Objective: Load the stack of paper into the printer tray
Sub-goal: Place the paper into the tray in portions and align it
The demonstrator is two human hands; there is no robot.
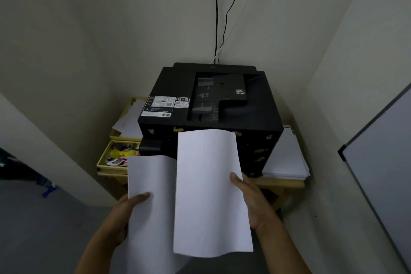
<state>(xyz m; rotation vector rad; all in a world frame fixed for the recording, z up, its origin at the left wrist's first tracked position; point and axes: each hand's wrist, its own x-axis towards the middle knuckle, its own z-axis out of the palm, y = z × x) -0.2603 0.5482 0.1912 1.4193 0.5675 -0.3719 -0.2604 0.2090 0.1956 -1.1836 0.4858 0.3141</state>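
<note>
A black printer (209,104) stands on a low wooden table against the wall, its document feeder on top. In front of it I hold white paper in two parts. My left hand (124,213) grips the lower, left part of the paper (151,218) with the thumb on top. My right hand (253,200) grips the right edge of the upper part of the paper (209,191), thumb on its face. The upper part overlaps the lower one and hides the printer's front. No paper tray shows.
A second stack of white paper (287,158) lies on the table right of the printer. Yellow drawers (117,155) with small items and loose sheets stand to its left. Cables (216,18) run up to a wall socket. A whiteboard (382,162) leans at right.
</note>
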